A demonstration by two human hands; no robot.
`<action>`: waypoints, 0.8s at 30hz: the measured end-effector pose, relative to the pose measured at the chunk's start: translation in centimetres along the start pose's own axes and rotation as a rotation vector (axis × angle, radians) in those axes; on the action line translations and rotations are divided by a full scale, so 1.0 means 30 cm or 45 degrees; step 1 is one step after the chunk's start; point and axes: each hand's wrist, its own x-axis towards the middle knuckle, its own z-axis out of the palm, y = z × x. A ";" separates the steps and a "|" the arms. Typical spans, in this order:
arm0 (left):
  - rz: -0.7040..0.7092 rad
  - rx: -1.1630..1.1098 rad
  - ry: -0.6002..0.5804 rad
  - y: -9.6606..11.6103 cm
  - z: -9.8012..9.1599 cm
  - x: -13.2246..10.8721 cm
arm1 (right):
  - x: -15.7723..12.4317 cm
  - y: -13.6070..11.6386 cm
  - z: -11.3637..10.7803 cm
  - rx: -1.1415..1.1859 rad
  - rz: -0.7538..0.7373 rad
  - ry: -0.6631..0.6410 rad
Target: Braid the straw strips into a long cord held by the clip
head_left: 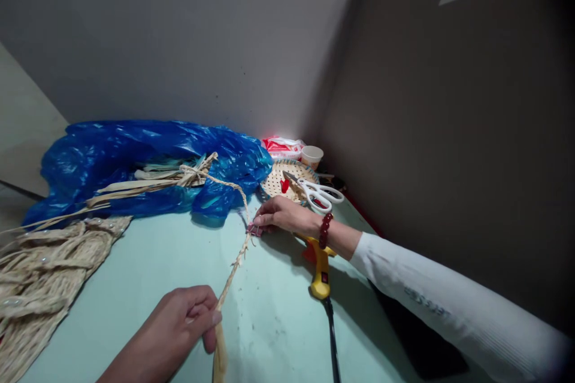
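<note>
A thin braided cord of pale dried straw (232, 276) runs from the near edge up to the straw bundle at the back. My left hand (187, 317) is closed on its lower part, pinching it between thumb and fingers. Farther up, my right hand (279, 214) grips a small pink binder clip (254, 230) that sits on the cord. Loose ends stick out of the cord just below the clip. On my right wrist is a dark red bead bracelet (326, 230).
A blue plastic bag (108, 143) holds straw strips (148, 182). Woven straw work (49, 275) lies left. Right of centre are a woven basket (273, 182), white-handled scissors (321, 194), a paper cup (311, 156) and a yellow glue gun (320, 275) with a black cable.
</note>
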 end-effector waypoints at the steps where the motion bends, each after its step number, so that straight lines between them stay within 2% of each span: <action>1: 0.002 0.003 0.005 0.001 -0.001 0.006 | 0.001 0.005 0.001 -0.038 -0.015 0.025; 7: 0.016 0.028 0.070 0.000 -0.019 0.018 | 0.001 0.029 0.015 -0.167 -0.077 0.143; 15: 0.002 0.044 0.282 -0.041 -0.120 0.013 | 0.000 0.029 0.030 -0.194 -0.088 0.195; 19: 0.075 0.049 0.375 0.016 -0.103 0.082 | 0.001 0.031 0.032 -0.189 -0.081 0.203; 24: 0.181 0.111 0.363 0.112 -0.040 0.183 | 0.003 0.039 0.035 -0.171 -0.074 0.218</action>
